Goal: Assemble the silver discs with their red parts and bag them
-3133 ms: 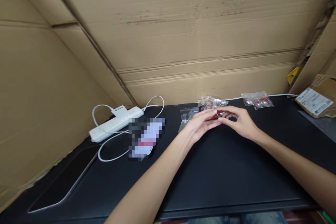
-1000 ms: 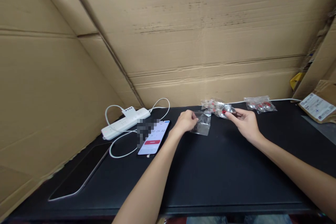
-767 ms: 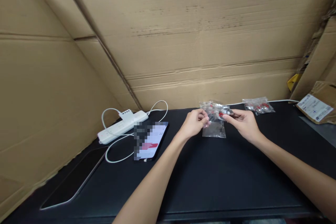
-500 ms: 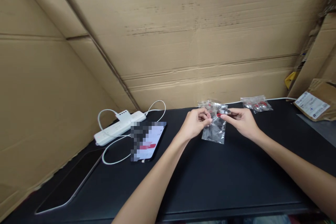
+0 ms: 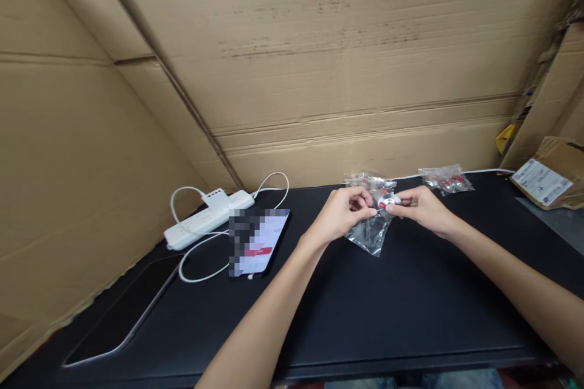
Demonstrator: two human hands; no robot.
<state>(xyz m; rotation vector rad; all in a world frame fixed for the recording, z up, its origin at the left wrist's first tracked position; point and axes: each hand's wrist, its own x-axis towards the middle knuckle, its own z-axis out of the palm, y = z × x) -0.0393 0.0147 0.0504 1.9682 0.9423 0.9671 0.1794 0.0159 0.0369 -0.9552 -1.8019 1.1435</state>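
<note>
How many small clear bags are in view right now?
3: one bag in the left hand, another bag beyond it near the cardboard wall, and a third bag farther right by that wall. More may be hidden behind that hand.

The left fingers (image 5: 365, 213) pinch a clear bag (image 5: 370, 236); the right fingers (image 5: 402, 211) grip a shiny round piece (image 5: 389, 199).

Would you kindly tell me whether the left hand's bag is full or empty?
The bag looks empty below the left hand: the black table shows through there.
</note>
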